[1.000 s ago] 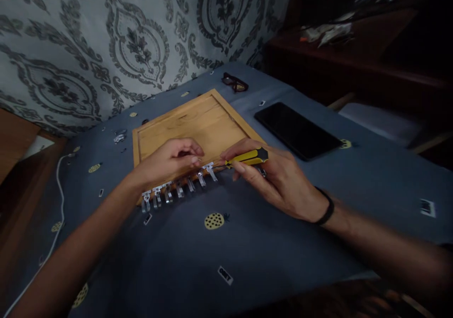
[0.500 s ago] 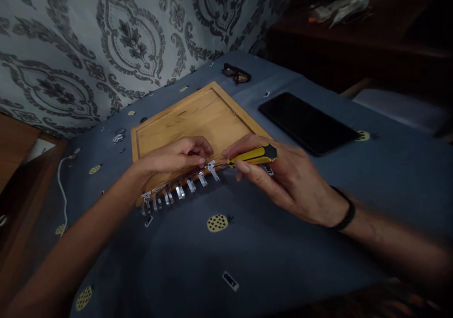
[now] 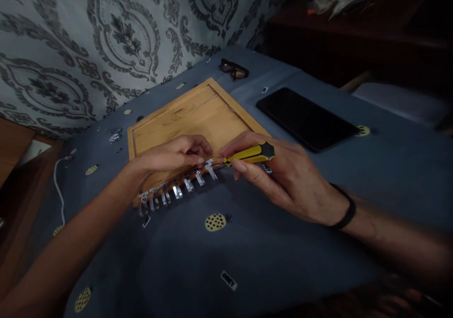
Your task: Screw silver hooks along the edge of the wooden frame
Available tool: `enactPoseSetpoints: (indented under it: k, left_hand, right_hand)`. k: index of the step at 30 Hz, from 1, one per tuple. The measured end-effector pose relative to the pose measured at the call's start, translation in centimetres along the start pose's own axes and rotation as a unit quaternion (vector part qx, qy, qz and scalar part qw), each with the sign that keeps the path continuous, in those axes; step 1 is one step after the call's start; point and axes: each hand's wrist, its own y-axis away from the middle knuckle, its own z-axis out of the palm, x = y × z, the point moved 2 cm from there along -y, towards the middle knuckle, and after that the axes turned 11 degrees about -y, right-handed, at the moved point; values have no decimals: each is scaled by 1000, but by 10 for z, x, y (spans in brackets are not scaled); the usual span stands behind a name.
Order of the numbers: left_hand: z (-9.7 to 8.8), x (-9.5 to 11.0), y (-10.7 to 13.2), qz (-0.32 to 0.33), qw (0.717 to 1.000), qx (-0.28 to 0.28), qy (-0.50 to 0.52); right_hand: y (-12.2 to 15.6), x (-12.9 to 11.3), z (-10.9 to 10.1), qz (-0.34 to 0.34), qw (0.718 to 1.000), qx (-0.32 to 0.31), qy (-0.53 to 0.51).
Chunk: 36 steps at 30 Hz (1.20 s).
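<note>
In my right hand (image 3: 283, 176) is a screwdriver (image 3: 251, 154) with a yellow and black handle, its thin shaft pointing left. My left hand (image 3: 180, 152) pinches with thumb and finger at the end of a shiny metal clip (image 3: 211, 169), close to the screwdriver's tip. The exact contact between tip and clip is too small to make out. Several similar metal clips (image 3: 177, 192) sit in a row along the near edge of a wooden board (image 3: 187, 115). Both hands rest over that edge.
A black phone (image 3: 306, 119) lies right of the board, and folded glasses (image 3: 233, 69) lie behind it. Small metal parts (image 3: 115, 137) are on the blue tablecloth (image 3: 170, 266) to the left, near a white cable (image 3: 58, 186). A patterned wall or curtain (image 3: 123, 39) stands behind.
The whole view has shifted slightly, so everything appears a little farther left and up. My hands keep the same hold at the clip and the screwdriver.
</note>
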Motion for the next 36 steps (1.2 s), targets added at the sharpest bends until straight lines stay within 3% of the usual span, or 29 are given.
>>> enactPoseSetpoints:
  k: [28,36]
  left_hand:
    - [-2,-2,-5,-44,998,36,-3]
    - [-2,-2,3,-10,997,72,-13]
  right_hand:
    - [0,-1,-1,6,1000,-1,-8]
    - [-2,-2,1,-12,1000,8,-12]
